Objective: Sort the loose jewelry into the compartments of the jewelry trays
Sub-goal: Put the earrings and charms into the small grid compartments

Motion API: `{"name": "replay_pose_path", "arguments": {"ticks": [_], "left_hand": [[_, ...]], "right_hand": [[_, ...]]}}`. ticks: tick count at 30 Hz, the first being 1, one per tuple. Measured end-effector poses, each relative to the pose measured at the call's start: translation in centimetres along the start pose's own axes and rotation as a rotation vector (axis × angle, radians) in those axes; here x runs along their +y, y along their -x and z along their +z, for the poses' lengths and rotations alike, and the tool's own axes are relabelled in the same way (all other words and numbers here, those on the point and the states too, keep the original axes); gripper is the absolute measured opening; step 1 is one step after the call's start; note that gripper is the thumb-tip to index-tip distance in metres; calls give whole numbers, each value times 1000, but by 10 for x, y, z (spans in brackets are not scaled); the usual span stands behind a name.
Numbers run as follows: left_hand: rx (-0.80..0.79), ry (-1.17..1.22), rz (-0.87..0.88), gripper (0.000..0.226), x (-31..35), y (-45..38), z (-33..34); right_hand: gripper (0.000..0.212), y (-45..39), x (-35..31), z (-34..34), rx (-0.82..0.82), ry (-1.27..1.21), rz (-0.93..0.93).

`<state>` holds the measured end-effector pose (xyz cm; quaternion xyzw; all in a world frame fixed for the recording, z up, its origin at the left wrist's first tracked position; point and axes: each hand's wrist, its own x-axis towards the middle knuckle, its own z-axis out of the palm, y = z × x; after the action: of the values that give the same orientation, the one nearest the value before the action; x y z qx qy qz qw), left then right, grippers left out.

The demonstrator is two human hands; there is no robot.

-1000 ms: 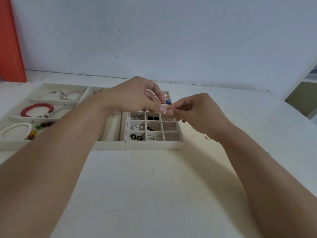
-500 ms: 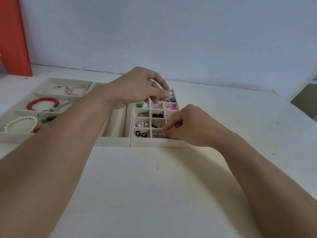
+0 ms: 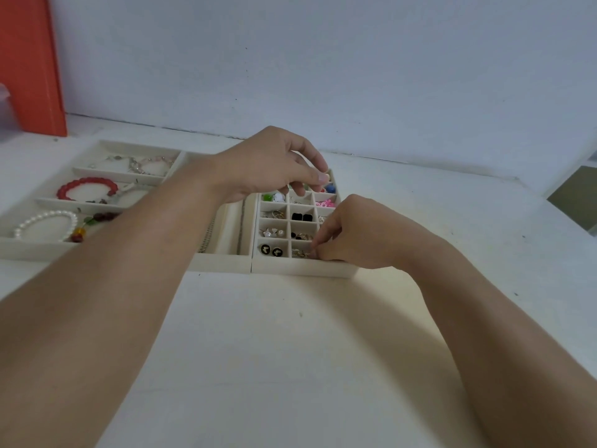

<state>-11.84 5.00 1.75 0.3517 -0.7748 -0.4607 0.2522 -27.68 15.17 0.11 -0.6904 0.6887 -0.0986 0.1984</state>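
From the far left, an orange panel [image 3: 30, 63] stands against the pale wall, and beside it on the white table [image 3: 290, 367] sits the bracelet tray [image 3: 19, 250], its long slots suited to whole loops: a silver chain bracelet [image 3: 139, 163] in the far slot, a red bead bracelet [image 3: 87, 187] in the middle, a white pearl bracelet [image 3: 45, 223] nearest me. My left forearm crosses over the narrow middle tray [image 3: 223, 263], where a chain lies along one slot. My left hand [image 3: 268, 163] hovers above the far rows of the earring grid tray [image 3: 303, 270], fingers curled and thumb meeting a fingertip; I cannot tell whether it pinches a small piece or nothing. The grid's small cells keep pairs together, which I judge is why black round studs [image 3: 270, 250] sit alone in the near-left cell and black square studs [image 3: 302, 217] share another. My right hand [image 3: 358, 234] is lowered into the near row, fingertips [image 3: 318, 245] pinched together at the small gold earrings [image 3: 302, 253] in the near-middle cell, apparently setting a piece down or nudging it into place.
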Motion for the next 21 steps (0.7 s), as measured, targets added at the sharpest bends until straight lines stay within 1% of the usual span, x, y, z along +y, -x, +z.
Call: {"name": "replay_pose_path", "arguments": {"ticks": [3, 6, 11, 16, 19, 21], "left_hand": [[-10, 2, -5, 16, 0, 0, 1], [-21, -3, -9, 16, 0, 0, 0], [-29, -5, -9, 15, -1, 0, 1], [-36, -9, -9, 16, -2, -1, 2], [-23, -9, -19, 16, -4, -2, 3], [-12, -7, -22, 16, -6, -2, 4]], "right_hand": [[13, 0, -7, -3, -45, 88, 2], [17, 0, -10, -6, -81, 84, 9], [12, -1, -11, -5, -59, 96, 37], [17, 0, -12, -2, 19, 98, 34], [12, 2, -7, -9, 114, 24, 37], [12, 2, -1, -15, 184, -19, 39]]}}
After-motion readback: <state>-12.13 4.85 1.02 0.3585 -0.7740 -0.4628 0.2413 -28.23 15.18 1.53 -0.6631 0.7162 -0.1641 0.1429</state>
